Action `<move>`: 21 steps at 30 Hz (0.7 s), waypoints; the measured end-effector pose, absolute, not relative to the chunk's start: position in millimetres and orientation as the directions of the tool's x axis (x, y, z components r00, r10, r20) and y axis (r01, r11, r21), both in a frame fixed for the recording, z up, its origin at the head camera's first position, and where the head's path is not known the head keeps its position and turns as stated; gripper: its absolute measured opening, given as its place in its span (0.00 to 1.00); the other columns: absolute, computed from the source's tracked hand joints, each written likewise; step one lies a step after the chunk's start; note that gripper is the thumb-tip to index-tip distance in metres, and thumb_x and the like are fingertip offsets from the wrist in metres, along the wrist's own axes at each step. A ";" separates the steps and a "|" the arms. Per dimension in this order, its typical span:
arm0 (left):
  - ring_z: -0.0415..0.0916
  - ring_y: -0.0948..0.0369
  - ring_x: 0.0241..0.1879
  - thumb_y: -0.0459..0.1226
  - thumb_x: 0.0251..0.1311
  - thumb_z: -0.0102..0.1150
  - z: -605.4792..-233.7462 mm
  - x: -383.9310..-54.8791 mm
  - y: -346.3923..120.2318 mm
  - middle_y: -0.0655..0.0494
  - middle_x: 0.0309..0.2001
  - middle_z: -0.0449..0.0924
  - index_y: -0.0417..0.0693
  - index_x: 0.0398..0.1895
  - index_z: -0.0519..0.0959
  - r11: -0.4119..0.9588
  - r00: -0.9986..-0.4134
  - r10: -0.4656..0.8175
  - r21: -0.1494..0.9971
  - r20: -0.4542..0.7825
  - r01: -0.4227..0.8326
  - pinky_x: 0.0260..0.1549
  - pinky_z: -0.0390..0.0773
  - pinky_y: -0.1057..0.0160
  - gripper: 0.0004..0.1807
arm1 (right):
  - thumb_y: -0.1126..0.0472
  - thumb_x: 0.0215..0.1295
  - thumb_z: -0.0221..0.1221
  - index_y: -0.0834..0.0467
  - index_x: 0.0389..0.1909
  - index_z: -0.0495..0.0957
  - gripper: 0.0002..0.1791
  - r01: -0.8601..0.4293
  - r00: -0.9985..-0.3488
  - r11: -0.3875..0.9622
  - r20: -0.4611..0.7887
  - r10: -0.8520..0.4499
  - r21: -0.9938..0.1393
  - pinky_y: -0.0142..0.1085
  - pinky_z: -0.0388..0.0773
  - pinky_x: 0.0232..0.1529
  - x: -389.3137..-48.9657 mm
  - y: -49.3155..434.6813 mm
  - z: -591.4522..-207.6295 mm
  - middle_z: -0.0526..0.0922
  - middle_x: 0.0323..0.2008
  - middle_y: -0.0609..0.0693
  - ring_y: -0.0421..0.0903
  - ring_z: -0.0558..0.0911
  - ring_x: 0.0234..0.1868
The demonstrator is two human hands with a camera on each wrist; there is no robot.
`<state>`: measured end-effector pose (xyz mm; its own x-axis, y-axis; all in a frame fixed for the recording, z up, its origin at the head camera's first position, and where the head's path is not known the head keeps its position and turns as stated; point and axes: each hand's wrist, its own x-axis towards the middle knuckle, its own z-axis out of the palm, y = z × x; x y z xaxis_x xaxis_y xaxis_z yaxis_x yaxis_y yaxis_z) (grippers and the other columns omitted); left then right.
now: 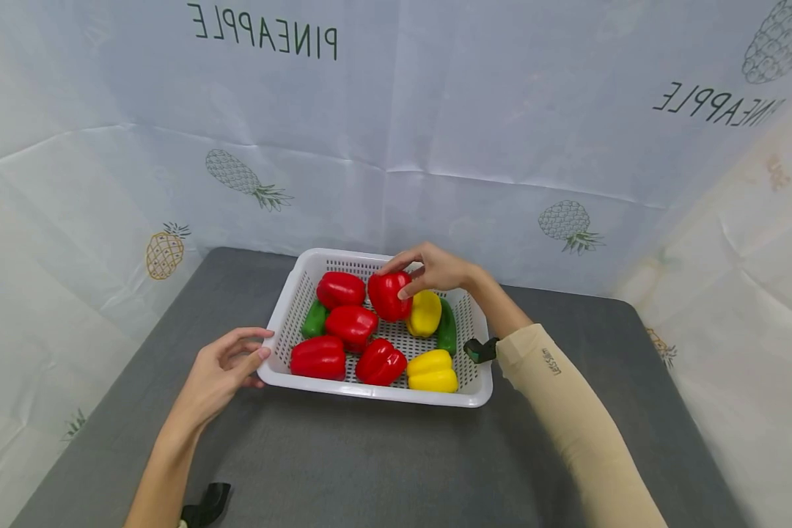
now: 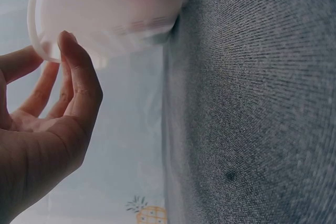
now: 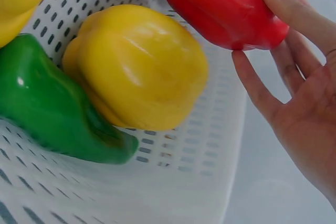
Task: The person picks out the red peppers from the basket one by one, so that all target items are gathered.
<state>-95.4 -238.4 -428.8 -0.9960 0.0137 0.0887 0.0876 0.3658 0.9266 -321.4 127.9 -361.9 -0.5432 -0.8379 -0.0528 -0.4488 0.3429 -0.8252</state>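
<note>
My right hand (image 1: 441, 268) grips a red bell pepper (image 1: 388, 297) near the far side of a white plastic basket (image 1: 369, 391). In the right wrist view, thumb and fingertips hold this pepper close to the rim, beside a yellow bell pepper (image 3: 139, 69). At the basket's near left corner, my left hand (image 1: 221, 370) pinches the rim between thumb and fingers; the left wrist view shows its fingertips (image 2: 69, 39) against the basket wall. Several other red bell peppers (image 1: 318, 358) lie in the basket.
A second yellow bell pepper (image 1: 433, 372) sits at the basket's near right. One green pepper (image 1: 446, 326) lies along the right wall, another (image 1: 314, 320) at the left. The basket stands on a dark grey table (image 1: 383, 462), with a pineapple-print sheet (image 1: 435, 110) hanging behind.
</note>
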 end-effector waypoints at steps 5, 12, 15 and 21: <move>0.86 0.70 0.38 0.35 0.75 0.67 -429.2 -95.1 -238.2 0.28 0.56 0.84 0.38 0.67 0.77 0.365 -0.996 0.013 0.927 0.092 0.090 0.32 0.91 0.57 0.22 | 0.70 0.67 0.71 0.62 0.66 0.84 0.26 -0.455 -0.566 0.341 -0.029 -0.824 -0.823 0.54 0.84 0.69 -315.4 136.8 -347.0 0.84 0.67 0.61 0.57 0.80 0.68; 0.87 0.69 0.38 0.35 0.74 0.67 -428.9 -94.4 -238.3 0.30 0.54 0.84 0.38 0.67 0.78 0.366 -0.995 0.009 0.926 0.097 0.094 0.32 0.90 0.58 0.22 | 0.71 0.65 0.72 0.64 0.65 0.83 0.27 -0.474 -0.603 0.325 0.032 -0.797 -0.818 0.62 0.80 0.71 -308.6 154.5 -331.2 0.83 0.67 0.63 0.59 0.80 0.68; 0.87 0.69 0.37 0.35 0.74 0.67 -428.7 -94.5 -238.4 0.31 0.54 0.84 0.38 0.67 0.78 0.367 -0.995 0.009 0.925 0.096 0.093 0.32 0.90 0.58 0.22 | 0.71 0.65 0.72 0.64 0.66 0.83 0.27 -0.473 -0.618 0.329 0.041 -0.785 -0.817 0.61 0.80 0.71 -305.5 163.1 -328.2 0.82 0.68 0.63 0.58 0.79 0.70; 0.87 0.69 0.38 0.36 0.74 0.67 -429.2 -95.5 -238.0 0.32 0.53 0.85 0.38 0.67 0.78 0.361 -0.996 0.011 0.929 0.089 0.087 0.32 0.90 0.59 0.22 | 0.72 0.64 0.72 0.64 0.66 0.83 0.28 -0.490 -0.650 0.329 0.088 -0.755 -0.807 0.62 0.80 0.70 -299.5 182.9 -323.0 0.82 0.69 0.63 0.58 0.77 0.71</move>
